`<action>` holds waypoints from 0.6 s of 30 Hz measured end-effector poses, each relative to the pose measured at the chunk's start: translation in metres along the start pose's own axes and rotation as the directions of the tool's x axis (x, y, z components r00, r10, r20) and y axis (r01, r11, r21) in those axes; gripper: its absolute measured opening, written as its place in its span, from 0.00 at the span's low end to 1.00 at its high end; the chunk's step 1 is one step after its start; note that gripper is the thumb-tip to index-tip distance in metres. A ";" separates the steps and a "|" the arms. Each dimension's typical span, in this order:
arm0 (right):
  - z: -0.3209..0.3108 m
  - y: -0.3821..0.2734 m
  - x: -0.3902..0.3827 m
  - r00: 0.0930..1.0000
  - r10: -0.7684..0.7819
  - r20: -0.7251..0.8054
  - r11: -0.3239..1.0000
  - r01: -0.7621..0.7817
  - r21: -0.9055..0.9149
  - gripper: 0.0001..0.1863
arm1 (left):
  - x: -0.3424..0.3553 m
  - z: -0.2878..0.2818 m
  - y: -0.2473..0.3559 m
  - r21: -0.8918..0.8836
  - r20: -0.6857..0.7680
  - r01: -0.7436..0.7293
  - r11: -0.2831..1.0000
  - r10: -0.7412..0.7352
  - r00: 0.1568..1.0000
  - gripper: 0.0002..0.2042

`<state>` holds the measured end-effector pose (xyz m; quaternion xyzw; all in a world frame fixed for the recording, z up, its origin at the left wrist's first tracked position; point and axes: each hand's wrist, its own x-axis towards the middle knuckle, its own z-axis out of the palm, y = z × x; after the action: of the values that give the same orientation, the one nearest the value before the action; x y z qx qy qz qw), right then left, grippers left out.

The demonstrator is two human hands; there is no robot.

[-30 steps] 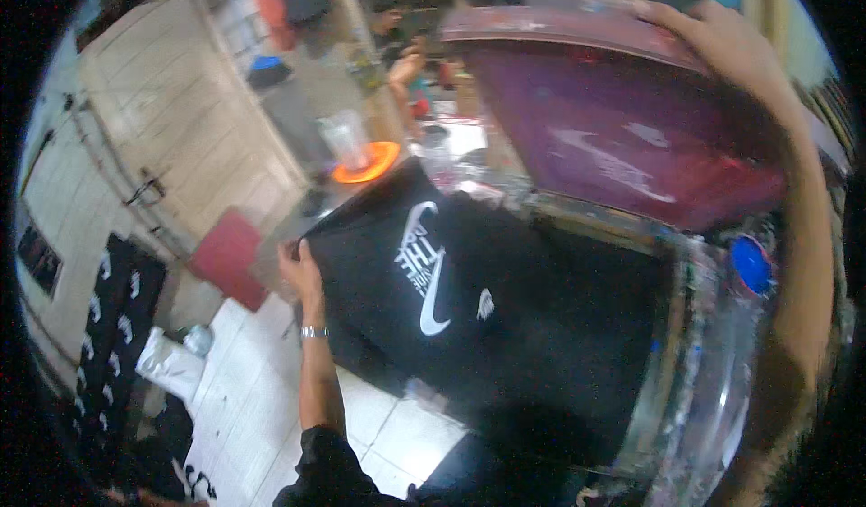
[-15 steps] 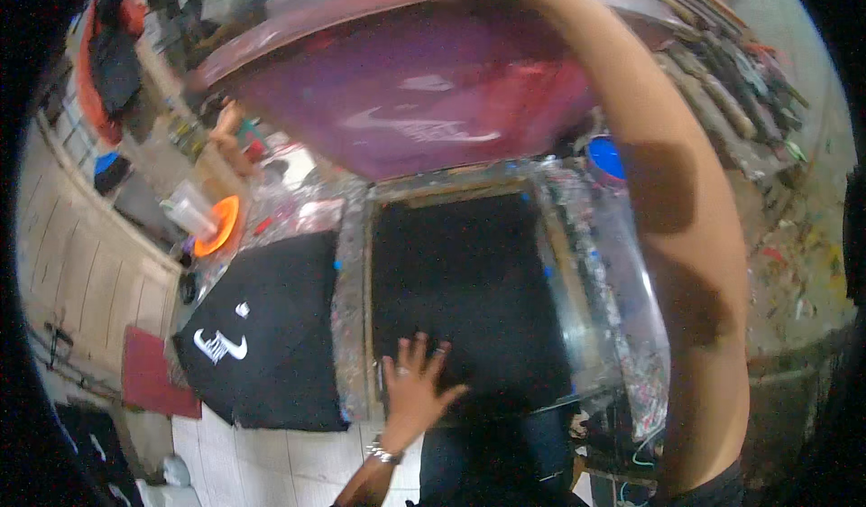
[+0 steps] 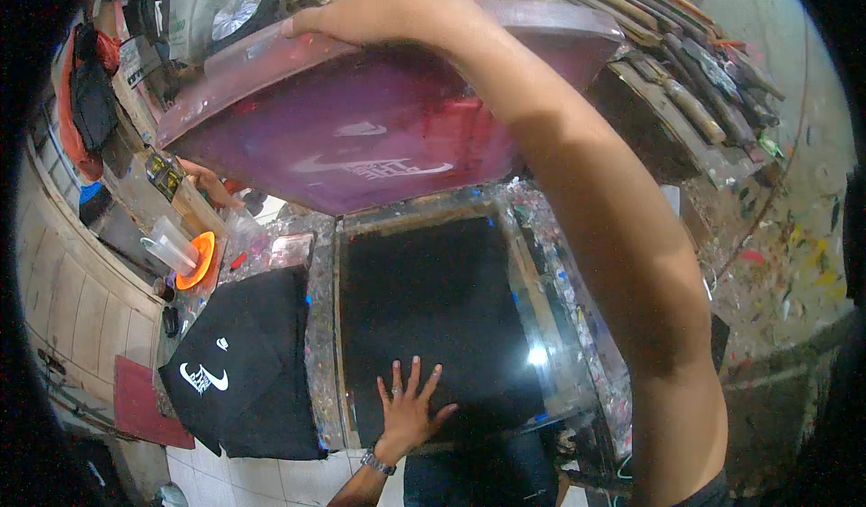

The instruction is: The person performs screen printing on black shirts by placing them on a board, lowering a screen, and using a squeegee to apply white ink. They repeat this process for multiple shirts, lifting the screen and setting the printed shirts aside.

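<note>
A silkscreen frame [image 3: 424, 128] with purple-pink mesh stands tilted up at the far side, pale swoosh shapes on its mesh. My right hand [image 3: 388, 6] grips its raised upper edge, the arm reaching across from the lower right. Below the screen, a piece of black fabric [image 3: 424, 299] lies flat on a framed printing board [image 3: 326, 345]. My left hand [image 3: 408, 421], fingers spread, rests palm down on the near part of this fabric. Another black fabric piece [image 3: 257, 354] with white prints lies on the left.
An orange dish [image 3: 207, 259] and a clear plastic jug [image 3: 171, 250] stand at the left of the paint-spattered table. Squeegee-like wooden pieces [image 3: 686, 92] are piled at the far right. Another person's arm [image 3: 209, 182] shows behind the screen's left side.
The view has shifted, bringing more of my right hand on the screen edge into sight. The screen stays raised. My left hand remains on the fabric, its fingers spread.
</note>
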<state>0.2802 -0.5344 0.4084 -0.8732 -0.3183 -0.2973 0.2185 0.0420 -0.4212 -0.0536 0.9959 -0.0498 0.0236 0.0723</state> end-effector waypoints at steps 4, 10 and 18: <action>0.011 -0.004 -0.020 0.998 -0.052 -0.023 0.994 0.049 -0.100 0.44 | 0.002 -0.030 0.011 -0.129 -0.032 -0.014 0.992 0.010 0.999 0.42; 0.047 -0.037 -0.183 0.973 -0.196 -0.126 0.978 0.185 -0.094 0.29 | -0.017 -0.160 0.034 -0.932 -0.356 -0.351 0.087 -0.387 0.850 0.35; 0.179 0.003 -0.333 0.666 -0.166 0.727 0.982 0.047 0.181 0.24 | -0.110 -0.037 0.059 -0.861 0.322 0.102 -0.499 -0.378 0.868 0.23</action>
<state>0.1437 -0.5764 0.0588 -0.8800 -0.4510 0.0930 0.1168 -0.0751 -0.4629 -0.0152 0.4416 0.2038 0.0352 0.8730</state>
